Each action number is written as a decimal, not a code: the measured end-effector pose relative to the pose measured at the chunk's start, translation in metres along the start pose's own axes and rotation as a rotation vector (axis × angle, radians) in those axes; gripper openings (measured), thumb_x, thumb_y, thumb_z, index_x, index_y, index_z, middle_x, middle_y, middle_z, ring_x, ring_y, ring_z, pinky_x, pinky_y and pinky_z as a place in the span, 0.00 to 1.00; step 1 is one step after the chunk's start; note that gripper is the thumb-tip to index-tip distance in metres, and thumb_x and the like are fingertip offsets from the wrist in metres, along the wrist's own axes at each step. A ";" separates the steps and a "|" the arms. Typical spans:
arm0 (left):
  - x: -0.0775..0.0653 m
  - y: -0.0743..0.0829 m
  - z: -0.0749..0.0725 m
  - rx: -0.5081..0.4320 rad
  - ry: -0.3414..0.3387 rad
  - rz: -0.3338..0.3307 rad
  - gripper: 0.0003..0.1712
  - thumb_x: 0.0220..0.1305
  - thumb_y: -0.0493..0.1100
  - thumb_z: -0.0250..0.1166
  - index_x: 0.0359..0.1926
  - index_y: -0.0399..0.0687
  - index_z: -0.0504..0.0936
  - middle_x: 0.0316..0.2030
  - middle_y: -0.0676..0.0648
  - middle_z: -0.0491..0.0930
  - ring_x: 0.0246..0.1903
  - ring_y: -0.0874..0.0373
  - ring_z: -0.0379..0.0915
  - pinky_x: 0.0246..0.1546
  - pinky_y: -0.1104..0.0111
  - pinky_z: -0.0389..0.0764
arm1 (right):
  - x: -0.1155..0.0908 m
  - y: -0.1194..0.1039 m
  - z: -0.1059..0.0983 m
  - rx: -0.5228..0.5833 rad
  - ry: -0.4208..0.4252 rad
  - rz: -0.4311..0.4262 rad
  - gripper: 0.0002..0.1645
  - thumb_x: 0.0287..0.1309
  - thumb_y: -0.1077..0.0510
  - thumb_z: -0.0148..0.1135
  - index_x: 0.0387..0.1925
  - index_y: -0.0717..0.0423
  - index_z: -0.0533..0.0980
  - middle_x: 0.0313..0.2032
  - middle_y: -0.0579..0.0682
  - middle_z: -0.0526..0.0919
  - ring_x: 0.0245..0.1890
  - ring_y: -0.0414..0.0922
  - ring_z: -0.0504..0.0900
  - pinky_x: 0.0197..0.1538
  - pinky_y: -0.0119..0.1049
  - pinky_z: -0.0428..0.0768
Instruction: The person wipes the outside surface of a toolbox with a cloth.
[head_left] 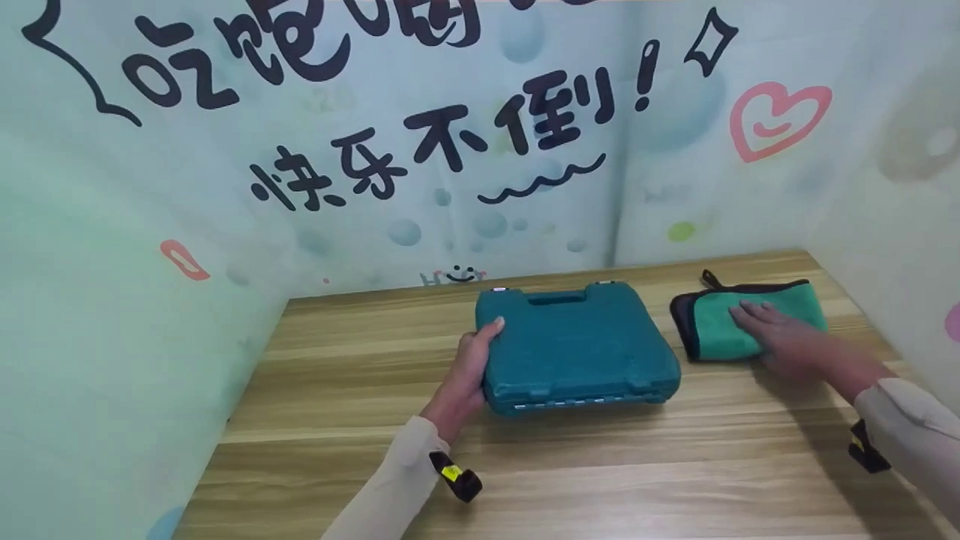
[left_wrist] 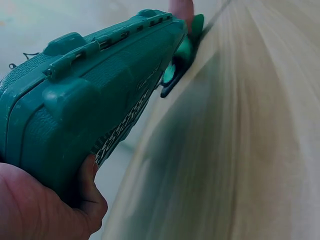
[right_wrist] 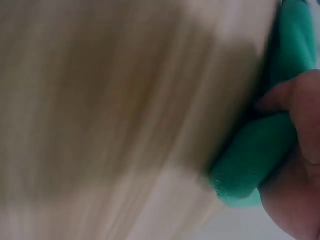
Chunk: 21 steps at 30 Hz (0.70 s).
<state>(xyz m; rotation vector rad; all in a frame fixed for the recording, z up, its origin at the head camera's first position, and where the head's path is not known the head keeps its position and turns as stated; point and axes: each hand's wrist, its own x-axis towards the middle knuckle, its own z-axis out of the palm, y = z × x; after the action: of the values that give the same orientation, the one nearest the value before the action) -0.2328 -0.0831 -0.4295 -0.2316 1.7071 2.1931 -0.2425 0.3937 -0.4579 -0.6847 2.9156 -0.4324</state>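
A teal hard plastic tool case (head_left: 574, 341) has its hinged edge toward me. My left hand (head_left: 469, 371) grips it by the left side, thumb on top and fingers underneath. In the left wrist view the case (left_wrist: 95, 80) is tilted and held off the table, above its shadow. To its right lies a folded green towel (head_left: 724, 330) with black edging and a hanging loop. Across the towel my right hand (head_left: 791, 345) rests with its fingers on top. The right wrist view shows the thumb tucked into the near edge of the towel (right_wrist: 255, 155).
Both things are on or over a wood-grain table (head_left: 337, 390). A printed backdrop (head_left: 450, 225) rises behind the back edge, with pale walls at both sides. A dark wrist device (head_left: 456, 476) sits on the left sleeve, another (head_left: 868, 448) on the right.
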 end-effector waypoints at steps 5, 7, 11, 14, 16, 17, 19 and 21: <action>0.002 -0.008 0.001 0.024 0.025 -0.030 0.51 0.72 0.61 0.59 0.77 0.45 0.38 0.72 0.34 0.54 0.67 0.37 0.57 0.67 0.42 0.58 | -0.004 -0.003 0.005 -0.073 -0.074 0.038 0.51 0.52 0.67 0.60 0.75 0.71 0.50 0.72 0.78 0.49 0.68 0.81 0.46 0.65 0.72 0.52; 0.004 -0.011 0.000 0.029 0.031 -0.038 0.51 0.72 0.62 0.59 0.78 0.45 0.38 0.72 0.34 0.53 0.67 0.37 0.57 0.67 0.42 0.57 | -0.005 -0.005 0.005 -0.087 -0.081 0.043 0.54 0.51 0.65 0.62 0.76 0.69 0.49 0.73 0.77 0.48 0.69 0.80 0.46 0.65 0.73 0.51; 0.005 -0.017 -0.001 0.039 0.027 -0.036 0.50 0.73 0.61 0.59 0.77 0.43 0.40 0.72 0.34 0.54 0.67 0.37 0.57 0.68 0.43 0.57 | -0.006 -0.010 0.003 -0.115 -0.097 0.052 0.55 0.51 0.63 0.62 0.77 0.68 0.46 0.73 0.76 0.48 0.69 0.81 0.45 0.65 0.73 0.51; 0.006 -0.020 0.000 0.049 0.029 -0.038 0.50 0.73 0.61 0.59 0.77 0.42 0.41 0.72 0.34 0.55 0.67 0.38 0.58 0.68 0.44 0.57 | -0.006 -0.014 0.003 -0.132 -0.113 0.069 0.56 0.51 0.61 0.63 0.77 0.67 0.45 0.73 0.76 0.47 0.68 0.81 0.45 0.65 0.73 0.51; 0.006 -0.022 0.000 0.062 0.029 -0.037 0.50 0.72 0.61 0.59 0.77 0.41 0.42 0.71 0.34 0.56 0.67 0.38 0.58 0.68 0.43 0.58 | -0.007 -0.015 0.003 -0.134 -0.117 0.075 0.57 0.51 0.61 0.64 0.77 0.67 0.44 0.73 0.76 0.46 0.68 0.81 0.44 0.65 0.73 0.51; 0.006 -0.022 0.000 0.068 0.031 -0.038 0.50 0.72 0.62 0.59 0.77 0.42 0.43 0.71 0.34 0.57 0.66 0.38 0.59 0.68 0.44 0.58 | -0.007 -0.015 0.003 -0.133 -0.114 0.073 0.57 0.50 0.61 0.64 0.77 0.67 0.44 0.73 0.77 0.47 0.68 0.82 0.44 0.65 0.73 0.51; 0.006 -0.021 0.001 0.086 0.036 -0.038 0.50 0.71 0.63 0.60 0.77 0.42 0.45 0.69 0.35 0.59 0.66 0.39 0.60 0.67 0.44 0.59 | -0.008 -0.015 0.004 -0.128 -0.105 0.070 0.58 0.48 0.62 0.64 0.76 0.68 0.45 0.72 0.77 0.47 0.68 0.82 0.44 0.65 0.73 0.51; 0.005 -0.020 0.002 0.108 0.040 -0.041 0.51 0.70 0.64 0.61 0.76 0.42 0.47 0.68 0.35 0.61 0.65 0.39 0.62 0.67 0.45 0.60 | -0.009 -0.013 0.005 -0.123 -0.100 0.068 0.58 0.47 0.63 0.63 0.77 0.68 0.45 0.73 0.77 0.47 0.68 0.82 0.44 0.64 0.74 0.51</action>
<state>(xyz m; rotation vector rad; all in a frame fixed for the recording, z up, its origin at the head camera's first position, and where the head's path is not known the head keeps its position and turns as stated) -0.2297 -0.0763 -0.4486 -0.2814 1.8198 2.0733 -0.2282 0.3850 -0.4580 -0.6017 2.8790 -0.2073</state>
